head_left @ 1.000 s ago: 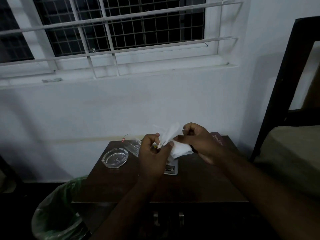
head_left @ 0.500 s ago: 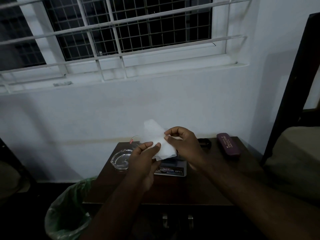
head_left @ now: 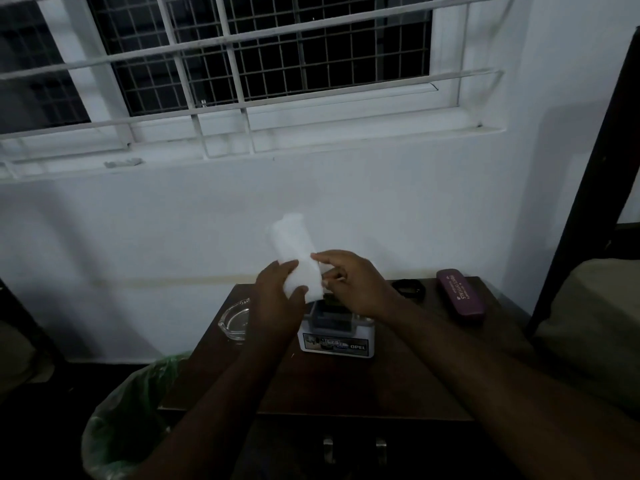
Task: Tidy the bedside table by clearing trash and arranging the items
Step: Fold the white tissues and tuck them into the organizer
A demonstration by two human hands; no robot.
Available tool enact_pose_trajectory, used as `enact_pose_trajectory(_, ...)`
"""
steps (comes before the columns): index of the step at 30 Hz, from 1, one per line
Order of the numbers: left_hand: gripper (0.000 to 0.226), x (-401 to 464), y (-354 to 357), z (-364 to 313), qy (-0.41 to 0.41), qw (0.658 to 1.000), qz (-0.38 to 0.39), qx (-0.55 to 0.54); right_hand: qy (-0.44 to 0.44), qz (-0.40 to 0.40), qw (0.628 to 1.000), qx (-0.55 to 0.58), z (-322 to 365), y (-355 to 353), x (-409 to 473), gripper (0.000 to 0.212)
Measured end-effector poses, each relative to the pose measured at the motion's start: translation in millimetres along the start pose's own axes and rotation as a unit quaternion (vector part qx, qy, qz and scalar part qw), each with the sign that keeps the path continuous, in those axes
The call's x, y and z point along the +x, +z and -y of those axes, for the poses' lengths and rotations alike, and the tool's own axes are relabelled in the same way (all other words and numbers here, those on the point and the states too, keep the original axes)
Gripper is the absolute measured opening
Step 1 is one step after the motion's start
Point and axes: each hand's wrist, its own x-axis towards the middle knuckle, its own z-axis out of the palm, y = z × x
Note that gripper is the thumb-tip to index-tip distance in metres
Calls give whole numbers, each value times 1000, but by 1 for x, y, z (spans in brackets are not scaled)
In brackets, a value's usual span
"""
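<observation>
Both hands pinch the white tissue (head_left: 298,268), left hand (head_left: 277,299) low, right hand (head_left: 349,282) on its right edge, its long axis rising away, while the lined bin (head_left: 128,410), dimly seen, sits below-left, nearer the left hand.

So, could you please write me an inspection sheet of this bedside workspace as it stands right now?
Surface: dark wooden bedside table, front part bare.
Job's things: white tissue held up above the table; white box marked OPEL below the hands; glass ashtray at left; maroon case at right; small dark object at back, too dim to identify.
Clutter: nothing seen loose on the table.
Grips: left hand and right hand both pinch the tissue.
Cables: nothing seen.
Surroundings: green-lined bin left of the table; barred window above; dark bed frame at right.
</observation>
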Motion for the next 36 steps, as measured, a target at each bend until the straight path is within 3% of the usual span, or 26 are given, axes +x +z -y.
enact_pose_trajectory(6,50,-1,18,5,69,996,8,53,1,30,998,-62,5,3,25,50)
enact_pose_trajectory(14,48,-7,25,21,51,997,8,56,-8,83,988,-131,-2,13,29,52)
enact_pose_trajectory(22,56,-6,31,18,48,997,31,44,41,39,998,-28,-2,3,24,51)
enact_pose_trajectory(29,39,-15,28,22,139,989,53,17,5,20,1000,-14,7,-7,6,41)
enact_pose_trajectory(36,47,-11,23,27,66,997,26,36,1,-8,1000,-5,-2,-21,-8,36)
